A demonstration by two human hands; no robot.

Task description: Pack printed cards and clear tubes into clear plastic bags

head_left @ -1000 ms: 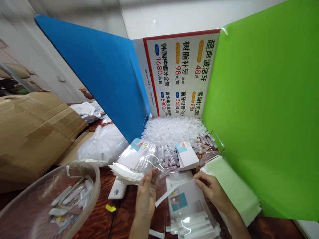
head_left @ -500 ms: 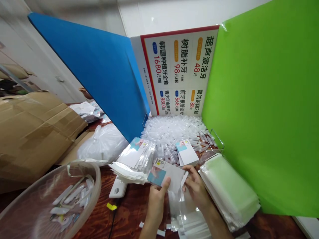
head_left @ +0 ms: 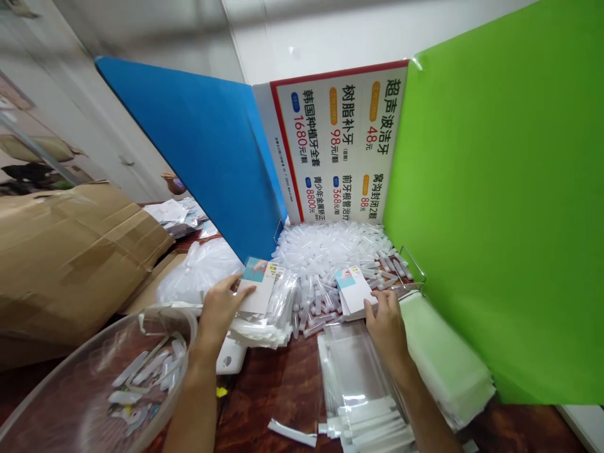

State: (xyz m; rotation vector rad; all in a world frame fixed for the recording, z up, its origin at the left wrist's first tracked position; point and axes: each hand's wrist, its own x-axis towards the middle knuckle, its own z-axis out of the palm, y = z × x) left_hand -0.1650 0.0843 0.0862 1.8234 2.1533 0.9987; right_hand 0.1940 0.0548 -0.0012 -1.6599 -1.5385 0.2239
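My left hand (head_left: 221,309) is at the left pile, its thumb on a bagged printed card (head_left: 257,296) with a blue-and-white face and its fingers at the card's edge. Under that card lies a fanned pile of clear-bagged cards (head_left: 278,321). My right hand (head_left: 387,322) pinches at the lower right edge of a stack of similar cards (head_left: 355,296), thumb and fingertips close together. Below it, clear plastic sleeves (head_left: 353,365) lie in an overlapping pile. Behind both hands is a heap of small translucent plastic tubes (head_left: 330,248).
Upright blue (head_left: 202,138) and green (head_left: 481,207) boards flank a printed price sign (head_left: 337,145). At left are a clear plastic tub (head_left: 184,371) with scraps, a cardboard box (head_left: 80,258) and a tied plastic bag (head_left: 198,270). Pale green packets (head_left: 443,352) are stacked at right.
The bagged card held between both hands in the middle is now at the left pile with my left hand. My right hand has moved up to the right card stack. A white strip lies on the table.
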